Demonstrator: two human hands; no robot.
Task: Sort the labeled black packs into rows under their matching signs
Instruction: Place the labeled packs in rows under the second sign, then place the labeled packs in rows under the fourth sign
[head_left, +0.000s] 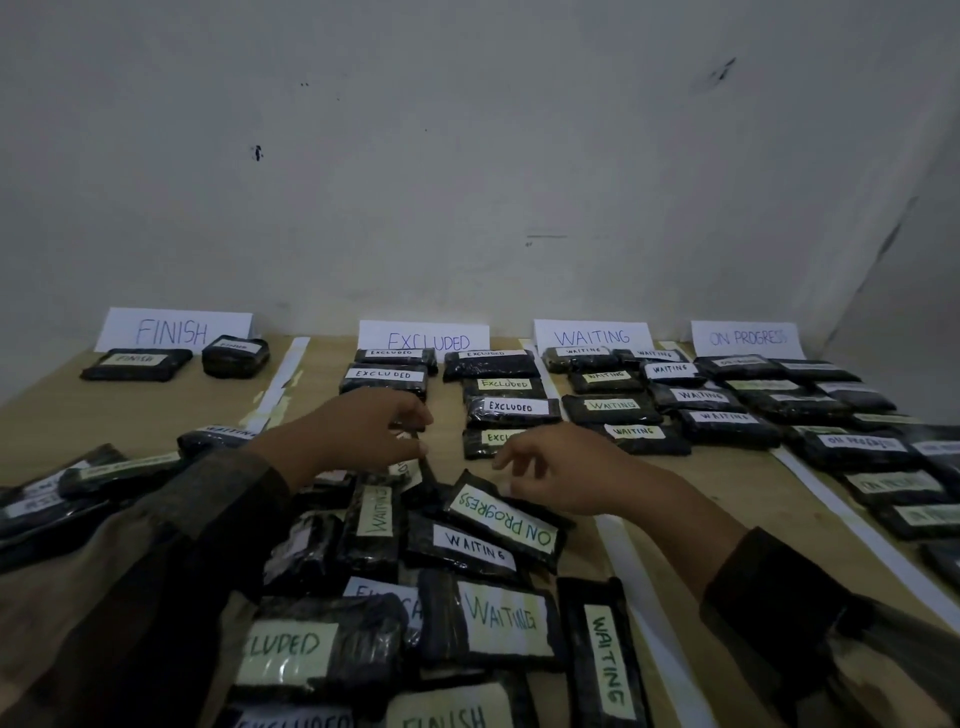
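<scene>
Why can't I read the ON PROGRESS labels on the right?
Head view: dim light throughout, and the right-edge ON PROGRESS packs are smeared by wide-angle stretch and blur; the EXCLUDED packs in the centre read sharp.

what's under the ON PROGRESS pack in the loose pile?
The ON PROGRESS pack lies on a white-labelled WAITING pack, covering that pack's far edge. Anything under its middle is covered, and the right hand blocks its far edge.
</scene>
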